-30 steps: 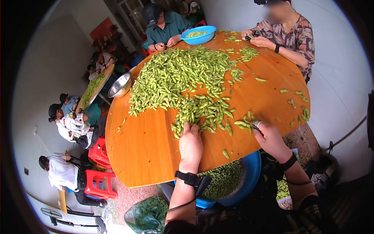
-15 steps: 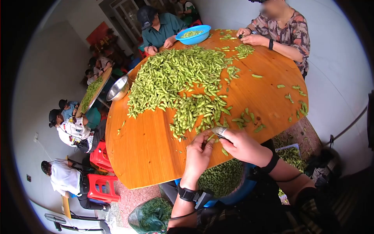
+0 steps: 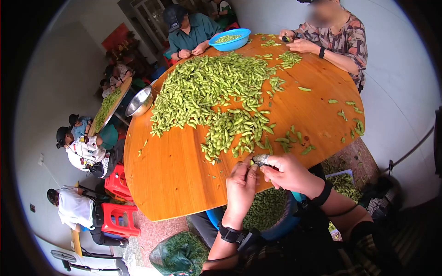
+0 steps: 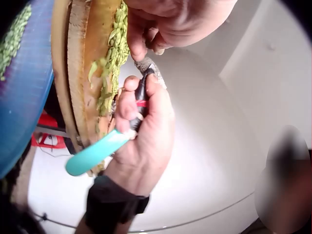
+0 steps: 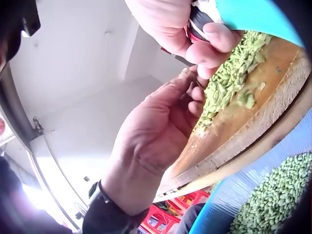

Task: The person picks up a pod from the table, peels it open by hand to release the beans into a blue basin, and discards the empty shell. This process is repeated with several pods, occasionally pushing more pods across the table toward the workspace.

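Note:
My right hand (image 4: 148, 122) has its fingers curled round a tool with a teal handle (image 4: 97, 152) and a black part with a red band. A grey wrap covers the thumb of that hand. Against it, my left hand (image 3: 241, 188) pinches a small green pod (image 3: 252, 162) between thumb and fingers, just over the table's near edge. In the right wrist view the left hand (image 5: 158, 129) is below the tool hand, its fingertips partly hidden. A pile of green pods (image 3: 235, 131) lies on the wooden table (image 3: 175, 184) beyond both hands.
Below the table edge stands a blue tub (image 5: 214, 214) of shelled beans (image 5: 278, 195). A metal bowl (image 3: 139, 101) is at the table's left edge, a blue basin (image 3: 230, 40) at the far side. Two people sit across; red stools (image 3: 119, 220) and other people are at the left.
My left hand has come back from the pod pile to the near edge. My right hand has moved left from the loose pods to meet it, and both have since shifted slightly.

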The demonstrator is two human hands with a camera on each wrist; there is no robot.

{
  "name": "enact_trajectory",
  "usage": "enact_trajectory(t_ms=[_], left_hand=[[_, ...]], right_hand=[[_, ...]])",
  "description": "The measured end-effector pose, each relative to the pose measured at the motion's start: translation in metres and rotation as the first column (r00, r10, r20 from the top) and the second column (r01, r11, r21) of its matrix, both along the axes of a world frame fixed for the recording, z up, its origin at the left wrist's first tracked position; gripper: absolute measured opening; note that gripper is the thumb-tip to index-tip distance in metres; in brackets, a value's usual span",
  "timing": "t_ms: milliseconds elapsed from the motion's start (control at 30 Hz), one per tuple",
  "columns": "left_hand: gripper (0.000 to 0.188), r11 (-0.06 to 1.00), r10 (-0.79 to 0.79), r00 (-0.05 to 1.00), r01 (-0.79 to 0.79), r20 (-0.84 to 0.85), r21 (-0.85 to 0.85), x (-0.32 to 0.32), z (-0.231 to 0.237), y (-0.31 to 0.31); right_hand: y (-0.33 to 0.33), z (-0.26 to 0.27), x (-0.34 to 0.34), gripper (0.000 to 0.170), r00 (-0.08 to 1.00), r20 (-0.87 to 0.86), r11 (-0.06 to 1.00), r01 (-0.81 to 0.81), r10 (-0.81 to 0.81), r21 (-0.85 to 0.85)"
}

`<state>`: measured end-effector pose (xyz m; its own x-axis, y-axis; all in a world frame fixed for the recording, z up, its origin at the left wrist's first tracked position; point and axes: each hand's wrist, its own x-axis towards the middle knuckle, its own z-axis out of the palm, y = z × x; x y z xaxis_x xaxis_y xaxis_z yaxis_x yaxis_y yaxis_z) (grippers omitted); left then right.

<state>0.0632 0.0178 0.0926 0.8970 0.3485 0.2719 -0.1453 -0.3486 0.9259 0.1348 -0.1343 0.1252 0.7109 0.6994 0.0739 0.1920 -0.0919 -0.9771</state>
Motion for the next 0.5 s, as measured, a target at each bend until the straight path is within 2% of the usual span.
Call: enact_trajectory(t_ms=[33,67,267,367,433,467,500], left_hand=[[0.031,0.963,0.045,0.999,-0.047,0.015,0.266,-0.0014,0.0011,-0.0011],[0.036,0.932,0.029,0.993,-0.069,0.117,0.357,-0.0018,0.0006,-0.0011],[0.040,0.880,0.024,0.998,-0.047,0.055,0.473,-0.0049,0.0031,-0.0046],[0.039,0.861,0.029,0.998,-0.057,0.063,0.506,-0.0079,0.0053,-0.0075],[0.039,0.870,0.017,0.997,-0.052,0.076,0.490,-0.0094,0.0055,-0.0084],[0.039,0.879,0.005,0.996,-0.047,0.089,0.474,-0.0102,0.0053,-0.0087],[0.039,0.879,0.002,0.996,-0.044,0.088,0.474,-0.0104,0.0043,-0.0088]], right_hand=[[0.0007,-0.0012,0.0003,0.012,1.000,0.016,1.000,-0.006,0.006,0.005],[0.0009,-0.0018,-0.0002,0.012,1.000,0.014,1.000,-0.007,0.007,0.005],[-0.0022,-0.0051,-0.0023,0.013,0.999,-0.005,0.999,-0.033,0.032,-0.036],[-0.0030,-0.0090,-0.0025,0.012,0.999,-0.018,0.999,-0.031,0.031,0.005],[-0.0051,-0.0036,-0.0052,0.010,0.991,-0.134,1.000,-0.007,0.007,0.000],[-0.0057,-0.0053,-0.0051,0.010,0.991,-0.136,1.000,-0.005,0.005,-0.001],[-0.0065,-0.0082,-0.0042,0.010,0.998,-0.067,1.000,-0.004,0.004,0.010]])
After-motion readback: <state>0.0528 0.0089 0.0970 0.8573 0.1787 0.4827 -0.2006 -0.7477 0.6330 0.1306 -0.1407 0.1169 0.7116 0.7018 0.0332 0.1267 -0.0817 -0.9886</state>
